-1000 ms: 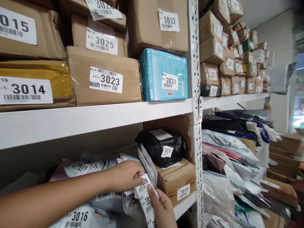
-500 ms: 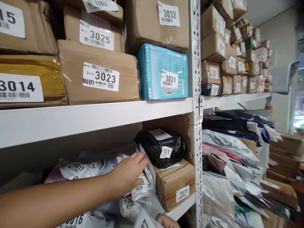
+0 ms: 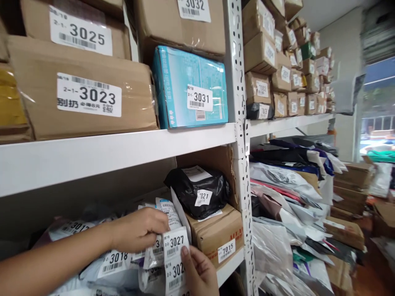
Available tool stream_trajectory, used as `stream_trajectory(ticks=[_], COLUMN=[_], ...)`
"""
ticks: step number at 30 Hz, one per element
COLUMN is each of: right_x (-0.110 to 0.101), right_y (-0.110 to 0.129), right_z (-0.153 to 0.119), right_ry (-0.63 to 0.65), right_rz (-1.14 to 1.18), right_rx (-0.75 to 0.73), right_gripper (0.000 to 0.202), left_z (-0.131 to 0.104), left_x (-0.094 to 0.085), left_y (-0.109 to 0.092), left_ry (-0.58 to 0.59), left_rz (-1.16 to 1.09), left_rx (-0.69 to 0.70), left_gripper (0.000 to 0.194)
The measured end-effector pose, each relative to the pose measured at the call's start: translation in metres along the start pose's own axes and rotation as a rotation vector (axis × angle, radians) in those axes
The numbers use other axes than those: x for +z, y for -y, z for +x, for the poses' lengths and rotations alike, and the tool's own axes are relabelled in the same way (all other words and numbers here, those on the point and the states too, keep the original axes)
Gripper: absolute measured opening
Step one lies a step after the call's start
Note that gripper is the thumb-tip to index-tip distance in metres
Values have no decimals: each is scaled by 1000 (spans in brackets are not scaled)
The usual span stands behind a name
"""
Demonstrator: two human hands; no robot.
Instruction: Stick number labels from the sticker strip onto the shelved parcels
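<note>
While the left hand (image 3: 138,230) reaches in from the left along the lower shelf (image 3: 230,267), its fingers are curled narrow over the tops of the standing mailers (image 3: 123,267), pinching the one tagged 3027 (image 3: 176,241) at its upper edge. The right hand (image 3: 197,273) comes up from below, thumb pressed flat on the label just under it, a tag (image 3: 175,276) whose number is partly covered; whether its other fingers close behind that bag cannot be told. The 3027 mailer stands on edge, long axis upright, directly between the two hands, touching both: right of the left hand, above the right one. The left hand is nearer its top edge. Just right of it a black bag (image 3: 197,191) lies on a brown box (image 3: 216,234) marked 7015. On the shelf above sit box 3023 (image 3: 86,96) and a blue box (image 3: 191,88).
</note>
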State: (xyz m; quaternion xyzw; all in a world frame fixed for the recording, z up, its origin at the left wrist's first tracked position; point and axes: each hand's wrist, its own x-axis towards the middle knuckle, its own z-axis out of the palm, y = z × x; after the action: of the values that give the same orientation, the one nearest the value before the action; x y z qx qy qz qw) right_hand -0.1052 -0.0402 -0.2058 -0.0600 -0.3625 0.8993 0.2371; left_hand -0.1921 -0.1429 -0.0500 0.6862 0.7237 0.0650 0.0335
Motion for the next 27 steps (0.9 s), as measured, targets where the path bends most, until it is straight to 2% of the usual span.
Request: stream_trajectory(ticks=[2, 4, 8, 13, 16, 19, 23, 27], right_x=[7, 13, 18, 17, 16, 14, 11, -3], right_y=[-7, -12, -15, -15, -15, -12, -9, -11], right_z=[4, 5, 7, 12, 11, 8, 7, 5], right_ry=[-81, -132, -187, -243, -198, -126, -135, -69], right_rz=[26, 30, 20, 25, 61, 66, 12, 14], right_rx=[2, 2, 13, 58, 72, 89, 93, 159], right_gripper=[55, 56, 57, 57, 55, 62, 57, 61], left_z=[4, 11, 25, 31, 31, 31, 35, 38], left_x=[-1, -2, -1, 3, 7, 9, 12, 13], left_y=[-6, -11, -13, -11, -11, -10, -7, -10], left_ry=[-44, -52, 16, 36, 16, 16, 61, 78], left_rz=[-75, -77, 17, 73, 182, 290, 428, 464], left_rx=[-174, -344, -489, -515, -481, -458, -439, -467], left_gripper=[29, 29, 21, 21, 19, 18, 16, 15])
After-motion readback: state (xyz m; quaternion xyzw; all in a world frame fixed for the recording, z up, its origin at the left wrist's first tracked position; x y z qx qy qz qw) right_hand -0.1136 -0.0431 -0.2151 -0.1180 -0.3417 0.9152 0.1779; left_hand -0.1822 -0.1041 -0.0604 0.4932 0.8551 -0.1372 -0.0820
